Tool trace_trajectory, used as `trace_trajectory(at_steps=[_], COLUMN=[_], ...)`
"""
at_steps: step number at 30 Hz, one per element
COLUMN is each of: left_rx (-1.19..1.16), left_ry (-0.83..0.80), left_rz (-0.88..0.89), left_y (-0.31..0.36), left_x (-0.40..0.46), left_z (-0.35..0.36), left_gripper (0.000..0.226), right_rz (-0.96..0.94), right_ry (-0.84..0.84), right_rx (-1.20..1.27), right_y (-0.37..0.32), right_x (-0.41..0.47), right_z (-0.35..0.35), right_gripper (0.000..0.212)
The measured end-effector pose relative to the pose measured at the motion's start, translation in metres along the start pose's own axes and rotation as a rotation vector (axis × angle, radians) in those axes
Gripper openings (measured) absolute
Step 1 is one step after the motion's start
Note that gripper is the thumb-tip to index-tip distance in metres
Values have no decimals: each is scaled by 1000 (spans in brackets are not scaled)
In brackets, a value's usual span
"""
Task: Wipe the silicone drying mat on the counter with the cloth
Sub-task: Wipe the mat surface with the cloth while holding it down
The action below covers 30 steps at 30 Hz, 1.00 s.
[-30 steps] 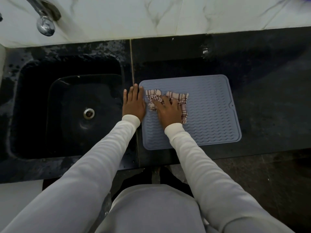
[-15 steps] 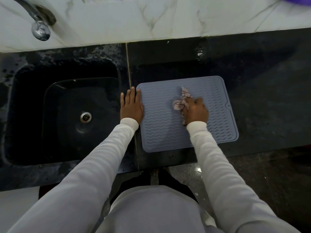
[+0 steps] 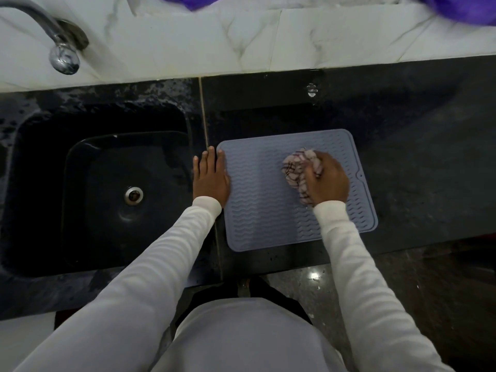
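Note:
A grey-blue silicone drying mat [image 3: 257,205] with wavy ridges lies flat on the black counter [image 3: 416,157], right of the sink. My right hand [image 3: 328,181] presses a bunched checked cloth [image 3: 295,167] onto the mat's right half, fingers closed over it. My left hand [image 3: 210,178] lies flat, fingers straight and together, on the mat's left edge and the counter strip beside it, holding nothing.
A black sink [image 3: 107,194] with a metal drain [image 3: 133,195] sits to the left. A chrome tap [image 3: 57,47] hangs over its back left. White marble wall tiles [image 3: 241,36] run behind. Purple things [image 3: 461,8] show at the top edge. The counter's front edge is just below the mat.
My right hand has slid the cloth from the mat's left part across to its right half, and the cloth has bunched up. My left hand has stayed at the mat's left edge.

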State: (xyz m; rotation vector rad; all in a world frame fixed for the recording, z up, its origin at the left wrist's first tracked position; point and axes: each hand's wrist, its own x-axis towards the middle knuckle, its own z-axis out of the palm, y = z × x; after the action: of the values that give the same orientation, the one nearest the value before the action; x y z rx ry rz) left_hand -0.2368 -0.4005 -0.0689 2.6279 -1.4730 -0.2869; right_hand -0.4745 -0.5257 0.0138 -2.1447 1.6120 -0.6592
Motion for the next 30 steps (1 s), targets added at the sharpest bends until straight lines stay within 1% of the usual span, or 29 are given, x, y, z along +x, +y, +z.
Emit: trace_trajectory(at_steps=[1, 2, 4, 6, 8, 9, 11, 12, 16, 18, 21, 24, 27, 30], left_rx=[-1, 0, -3, 13, 31, 38, 44, 42, 50, 32, 22, 17, 26, 33], left_ry=[-2, -1, -1, -6, -10, -16, -20, -24, -20, -23, -7, 4, 4, 11], left_rz=[2, 5, 8, 11, 14, 14, 8, 8, 12, 13, 12, 7, 12, 11], left_y=[1, 1, 1, 1, 1, 2, 2, 2, 2, 1, 1, 1, 0, 0], left_x=[0, -1, 0, 0, 0, -1, -2, -2, -2, -2, -4, -5, -4, -5], left_z=[0, -1, -2, -4, -7, -7, -6, -6, -7, -7, -8, -8, -7, -5], left_gripper=[59, 59, 60, 61, 63, 63, 63, 63, 64, 62, 60, 58, 58, 58], right_rz=[-74, -153, -274, -248, -222, -234, -272, -290, -342, -311, -184, -148, -119, 43], right_ry=[-8, -47, -178, -306, -288, -269, -286, -310, -409, -404, -355, -354, -345, -340], right_rx=[21, -14, -242, -381, -407, -445, -520, -530, -440, -467, -430, -458, -555, -597], right_y=[-17, -34, -59, -64, -59, -56, -59, -61, -75, -68, -35, -2, 29, 64], right_x=[-6, -13, -33, -54, -63, -64, -59, -57, -50, -41, -21, -2, 24, 47], right_z=[4, 12, 44, 80, 99, 99, 94, 92, 81, 75, 62, 40, 17, -14], right_gripper=[34, 35, 44, 48, 47, 47, 47, 46, 40, 41, 33, 29, 34, 36])
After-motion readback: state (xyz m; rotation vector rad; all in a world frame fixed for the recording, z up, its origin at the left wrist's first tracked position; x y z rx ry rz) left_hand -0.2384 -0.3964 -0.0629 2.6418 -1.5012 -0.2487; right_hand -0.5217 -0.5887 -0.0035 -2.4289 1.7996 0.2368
